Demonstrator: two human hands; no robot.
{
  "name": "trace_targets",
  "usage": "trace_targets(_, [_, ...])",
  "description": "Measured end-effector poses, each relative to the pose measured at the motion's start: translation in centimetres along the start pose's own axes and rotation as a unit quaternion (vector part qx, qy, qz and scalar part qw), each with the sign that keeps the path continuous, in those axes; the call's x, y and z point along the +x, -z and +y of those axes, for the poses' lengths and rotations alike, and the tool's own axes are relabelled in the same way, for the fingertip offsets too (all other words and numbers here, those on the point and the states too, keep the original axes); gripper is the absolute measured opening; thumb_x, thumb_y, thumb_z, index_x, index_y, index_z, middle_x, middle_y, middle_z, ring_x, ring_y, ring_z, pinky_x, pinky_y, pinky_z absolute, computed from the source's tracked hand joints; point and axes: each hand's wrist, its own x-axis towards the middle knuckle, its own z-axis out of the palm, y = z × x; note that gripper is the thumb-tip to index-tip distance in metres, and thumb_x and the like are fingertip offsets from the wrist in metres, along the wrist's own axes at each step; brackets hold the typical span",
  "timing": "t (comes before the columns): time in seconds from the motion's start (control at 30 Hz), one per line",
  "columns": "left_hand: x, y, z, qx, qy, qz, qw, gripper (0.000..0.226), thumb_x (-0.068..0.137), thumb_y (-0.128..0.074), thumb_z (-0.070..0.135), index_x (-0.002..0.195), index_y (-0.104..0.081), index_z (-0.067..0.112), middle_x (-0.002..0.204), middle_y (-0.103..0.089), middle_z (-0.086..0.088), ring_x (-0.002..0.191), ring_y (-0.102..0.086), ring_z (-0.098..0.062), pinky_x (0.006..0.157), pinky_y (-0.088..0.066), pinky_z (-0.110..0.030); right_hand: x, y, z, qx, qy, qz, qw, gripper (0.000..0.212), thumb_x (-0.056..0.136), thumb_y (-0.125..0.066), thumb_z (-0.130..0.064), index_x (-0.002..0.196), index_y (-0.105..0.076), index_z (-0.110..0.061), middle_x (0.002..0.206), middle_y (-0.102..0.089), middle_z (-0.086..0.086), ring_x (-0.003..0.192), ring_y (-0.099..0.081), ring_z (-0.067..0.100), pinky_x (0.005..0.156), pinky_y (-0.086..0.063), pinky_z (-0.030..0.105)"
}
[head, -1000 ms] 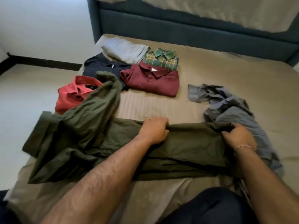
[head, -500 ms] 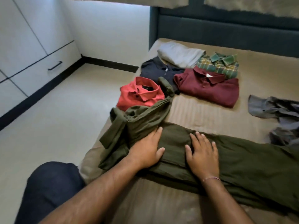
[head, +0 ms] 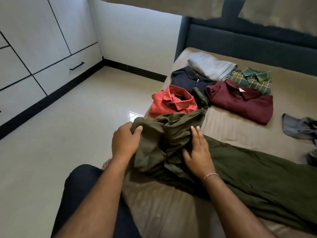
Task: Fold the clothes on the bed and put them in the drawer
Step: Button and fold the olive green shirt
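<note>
Olive green trousers (head: 253,170) lie across the near part of the bed (head: 231,127), their left end bunched at the bed's edge. My left hand (head: 126,140) grips that bunched end, thumb over the cloth. My right hand (head: 197,152) presses flat on the trousers just to the right, fingers straight. Folded clothes lie further back: a red shirt (head: 173,102), a navy polo (head: 187,78), a maroon polo (head: 241,100), a green plaid shirt (head: 253,79) and a grey garment (head: 211,66). A white drawer (head: 66,69) with a black handle sits in the wardrobe at left.
A crumpled grey garment (head: 301,127) lies unfolded at the right edge of the bed. A dark upholstered headboard (head: 248,40) runs along the back. Glossy beige floor (head: 72,127) stretches between the bed and the wardrobe. My knee in dark trousers (head: 82,189) is at the bed's near corner.
My view has swung left toward the wardrobe. My left hand moved left to the trousers' bunched end and took hold of it. My right hand shifted left along the cloth.
</note>
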Motion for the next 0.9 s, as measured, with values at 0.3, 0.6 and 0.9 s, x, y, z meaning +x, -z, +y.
trace_targets(0.3, [0.9,0.9,-2.9,-0.017,0.078,-0.006,0.997,0.038,0.089,-0.075,0.037,0.123,-0.066,0.022,0.118,-0.069,-0.002,0.112,-0.063,-0.026,0.096,-0.054,-0.042,0.8,-0.2,0.1,0.118,-0.125,0.005,0.985,0.11,0.086,-0.076,-0.027,0.163,0.001,-0.042,0.154,-0.052,0.006,0.135,-0.055,0.029,0.111,-0.046,0.049])
trace_targets(0.6, [2.5,-1.1,9.1,0.066,-0.343,-0.279,0.894,0.079,0.087,-0.075,0.054,0.154,-0.042,0.029,0.139,-0.061,0.007,0.128,-0.057,-0.01,0.107,-0.047,-0.028,5.0,4.7,-2.4,-0.004,0.089,0.03,0.996,0.095,0.078,-0.08,-0.025,0.159,-0.031,-0.035,0.161,-0.03,-0.002,0.146,-0.031,0.024,0.119,-0.028,0.035])
trace_targets(0.9, [6.0,-1.1,8.2,0.109,-0.383,-0.279,0.874,0.012,0.093,-0.073,0.034,0.085,-0.064,0.032,0.09,-0.062,0.013,0.086,-0.06,-0.007,0.076,-0.052,-0.032,9.2,7.0,-3.7,-0.074,0.192,-0.049,0.977,0.022,0.085,-0.069,-0.039,0.104,-0.075,-0.031,0.125,-0.067,-0.006,0.121,-0.057,0.023,0.101,-0.048,0.045])
